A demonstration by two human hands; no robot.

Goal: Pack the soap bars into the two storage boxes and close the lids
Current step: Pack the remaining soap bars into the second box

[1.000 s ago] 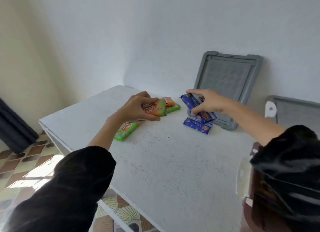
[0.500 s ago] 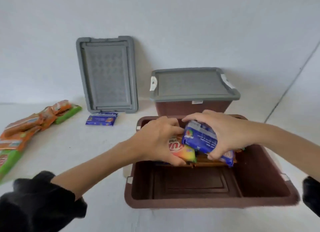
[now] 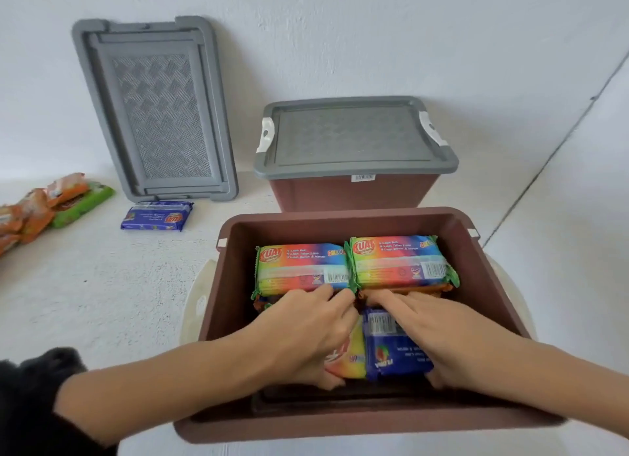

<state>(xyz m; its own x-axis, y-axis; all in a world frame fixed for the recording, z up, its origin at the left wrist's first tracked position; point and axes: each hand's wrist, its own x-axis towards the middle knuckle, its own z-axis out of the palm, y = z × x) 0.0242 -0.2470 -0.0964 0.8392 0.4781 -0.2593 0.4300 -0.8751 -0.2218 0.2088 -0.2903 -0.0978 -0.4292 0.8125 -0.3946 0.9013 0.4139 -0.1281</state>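
Hands in open box (image 3: 510, 305): left hand (image 3: 306, 333) clasps yellow bar (image 3: 350, 360), right hand (image 3: 442, 336) clasps blue bar (image 3: 391, 350), long axes front-back, side by side. Spare blue bar (image 3: 156, 215) on worktop (image 3: 102, 302), far-left, left hand nearer.

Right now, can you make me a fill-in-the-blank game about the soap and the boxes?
1. Both hands, the left hand and the right hand, are inside the ____ box.
2. The box at the back has its lid ____.
3. The spare grey lid leans against the ____.
4. The soap bar lying alone on the table is ____ in colour.

Missing words: open; on; wall; blue
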